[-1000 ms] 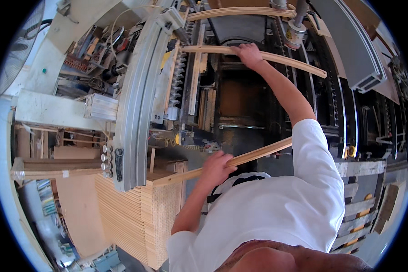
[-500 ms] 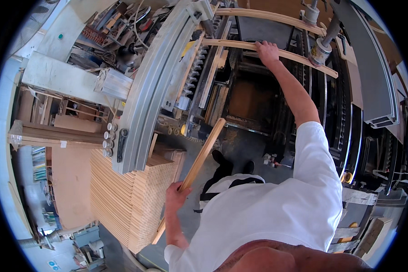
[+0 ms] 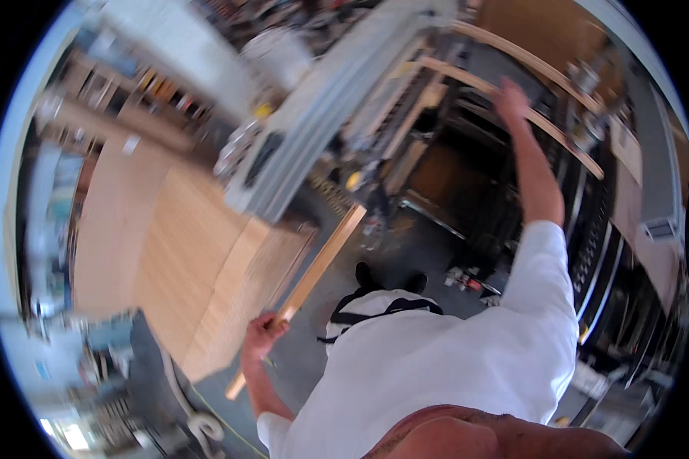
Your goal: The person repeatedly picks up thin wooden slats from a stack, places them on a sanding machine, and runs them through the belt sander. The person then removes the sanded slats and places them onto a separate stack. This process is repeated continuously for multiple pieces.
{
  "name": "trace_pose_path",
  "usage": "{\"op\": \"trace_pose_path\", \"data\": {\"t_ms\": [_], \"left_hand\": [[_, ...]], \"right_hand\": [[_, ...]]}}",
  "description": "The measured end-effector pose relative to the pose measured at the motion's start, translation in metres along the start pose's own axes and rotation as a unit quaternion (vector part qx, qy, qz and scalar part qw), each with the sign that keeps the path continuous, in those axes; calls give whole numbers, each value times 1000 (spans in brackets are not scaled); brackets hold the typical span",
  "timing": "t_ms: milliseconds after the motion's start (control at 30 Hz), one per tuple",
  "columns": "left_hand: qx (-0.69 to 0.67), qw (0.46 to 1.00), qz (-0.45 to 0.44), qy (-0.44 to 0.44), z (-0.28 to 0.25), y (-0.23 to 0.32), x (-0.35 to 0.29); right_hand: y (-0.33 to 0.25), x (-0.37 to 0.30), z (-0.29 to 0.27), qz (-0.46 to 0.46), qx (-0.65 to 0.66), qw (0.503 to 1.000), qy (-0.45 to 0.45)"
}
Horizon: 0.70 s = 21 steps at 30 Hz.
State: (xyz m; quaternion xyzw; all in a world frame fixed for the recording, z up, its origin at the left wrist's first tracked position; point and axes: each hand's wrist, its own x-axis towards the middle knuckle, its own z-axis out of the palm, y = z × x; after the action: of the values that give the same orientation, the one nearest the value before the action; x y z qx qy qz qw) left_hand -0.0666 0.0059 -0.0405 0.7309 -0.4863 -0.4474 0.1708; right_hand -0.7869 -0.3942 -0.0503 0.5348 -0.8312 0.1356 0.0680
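My left hand (image 3: 266, 334) is closed round a long wooden strip (image 3: 323, 262), which slants up and away from me, beside a stack of wooden strips (image 3: 195, 268). My right arm reaches far forward over the machine. At its end, my right hand (image 3: 511, 103), smeared by motion, is over a second wooden strip (image 3: 563, 138) lying across the machine; whether its fingers grip that strip does not show. Farther off, another wooden strip (image 3: 528, 60) lies roughly parallel to it.
A grey metal beam (image 3: 321, 115) runs diagonally between the stack and the machine's dark frame (image 3: 467, 176). On the right stands a grey panel (image 3: 658, 176). A pale hose (image 3: 203, 428) lies on the floor at lower left. My feet are on the grey floor below the machine.
The whole view has turned, shifting the machine and beam rightward and blurring the picture. My left hand still holds its strip; my right hand remains at the nearer strip on the machine.
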Motion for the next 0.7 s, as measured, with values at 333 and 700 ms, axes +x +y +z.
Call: {"op": "trace_pose_path", "data": {"t_ms": [333, 700], "left_hand": [[-235, 961, -4, 148, -178, -90, -12], [25, 912, -85, 401, -314, -144, 233]], "right_hand": [[-152, -183, -55, -69, 507, 859, 37], [-292, -473, 39, -56, 526, 776, -344]]}}
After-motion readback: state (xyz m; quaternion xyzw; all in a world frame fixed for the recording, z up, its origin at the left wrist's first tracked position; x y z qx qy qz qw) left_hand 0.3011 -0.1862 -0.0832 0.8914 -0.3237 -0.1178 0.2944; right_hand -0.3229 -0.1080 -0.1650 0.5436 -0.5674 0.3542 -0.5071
